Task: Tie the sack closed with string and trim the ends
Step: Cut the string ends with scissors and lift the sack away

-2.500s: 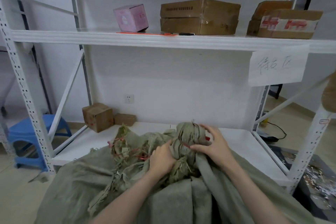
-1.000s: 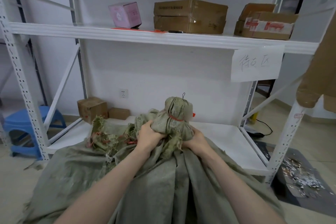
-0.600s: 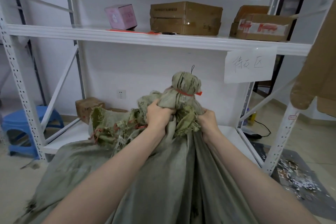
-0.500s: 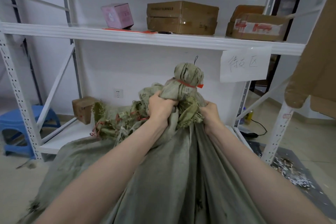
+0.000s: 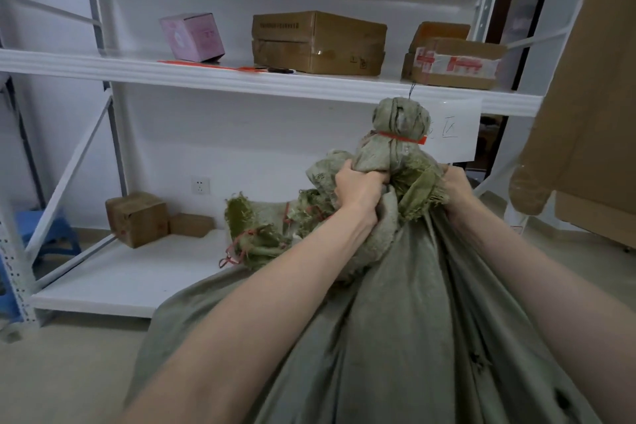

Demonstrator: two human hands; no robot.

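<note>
A large grey-green woven sack (image 5: 406, 337) hangs taut below my fists. Its gathered neck stands up as a knob (image 5: 399, 120), bound by a red string (image 5: 401, 137) whose short end sticks out to the right. My left hand (image 5: 358, 188) clenches the bunched cloth just under the knob on the left. My right hand (image 5: 454, 188) grips the neck on the right, partly hidden by frayed cloth. More frayed sack cloth with red string (image 5: 261, 227) trails to the left over the lower shelf.
A white metal rack stands ahead, its upper shelf (image 5: 241, 77) holding a pink box (image 5: 191, 36), cardboard boxes (image 5: 316, 43) and loose red string (image 5: 206, 65). Small boxes (image 5: 136, 218) sit on the lower shelf (image 5: 120, 282). A blue stool (image 5: 44, 234) is at left; cardboard (image 5: 592, 107) looms at right.
Both hands moved from working at the tied neck to gripping below it, and have hauled the sack up off the lower shelf and to the right.
</note>
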